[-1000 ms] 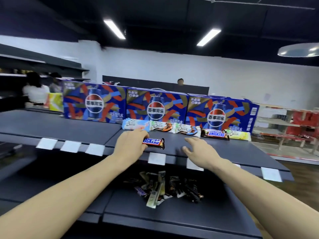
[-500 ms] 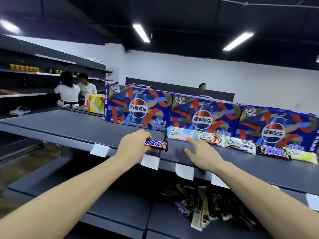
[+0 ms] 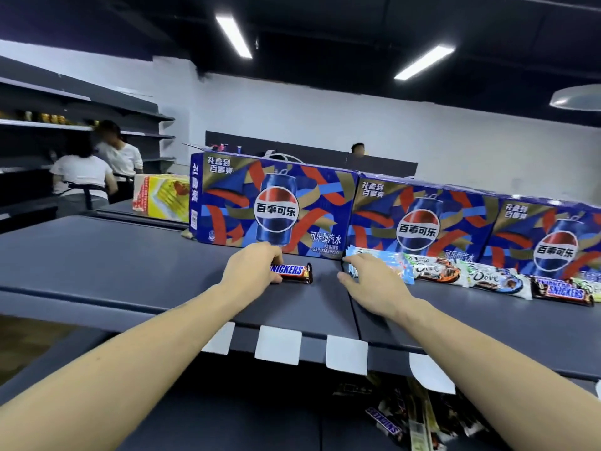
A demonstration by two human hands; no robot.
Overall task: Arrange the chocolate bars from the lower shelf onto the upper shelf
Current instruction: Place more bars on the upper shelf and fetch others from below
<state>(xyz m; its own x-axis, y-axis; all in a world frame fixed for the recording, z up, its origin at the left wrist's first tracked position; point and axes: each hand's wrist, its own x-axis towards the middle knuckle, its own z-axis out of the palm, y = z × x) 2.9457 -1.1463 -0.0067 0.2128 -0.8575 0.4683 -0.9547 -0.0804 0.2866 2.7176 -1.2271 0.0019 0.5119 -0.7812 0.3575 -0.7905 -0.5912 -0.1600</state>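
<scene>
- Hands first: left hand (image 3: 252, 266) grips a Snickers bar (image 3: 292, 272) by its left end, fingers curled over it, bar lying flat on the upper shelf (image 3: 113, 275). Right hand (image 3: 370, 286) lies flat w/ fingers straight, fingertips touching the light-blue wrapper (image 3: 387, 263) at the left end of the row; it holds nothing.
- Change vs. 1 s ago: the bar in the left hand was nearer the shelf's front edge, well short of the row; now it sits further back, just in front of the leftmost Pepsi carton (image 3: 276, 206), w/ a gap between it and the row. Right hand has moved from bare shelf up to the row's end bar.
- Judgement: this bar is nearly placed; it prob. needs a slide right to join the line, right hand steadying the end.
- Row, going right: two white wrappers reading "Dove" (image 3: 435, 270), then another Snickers (image 3: 564, 291).
- Cartons behind: Pepsi globe w/ Chinese "百事可乐"; "可乐型汽水" below on the nearest.
- Lower shelf (image 3: 227, 418): a loose heap of bars (image 3: 416, 421) remains, one reading "Snickers", so plenty left to move.
- Blank white price tags (image 3: 278, 345) hang on the upper shelf's front edge.
</scene>
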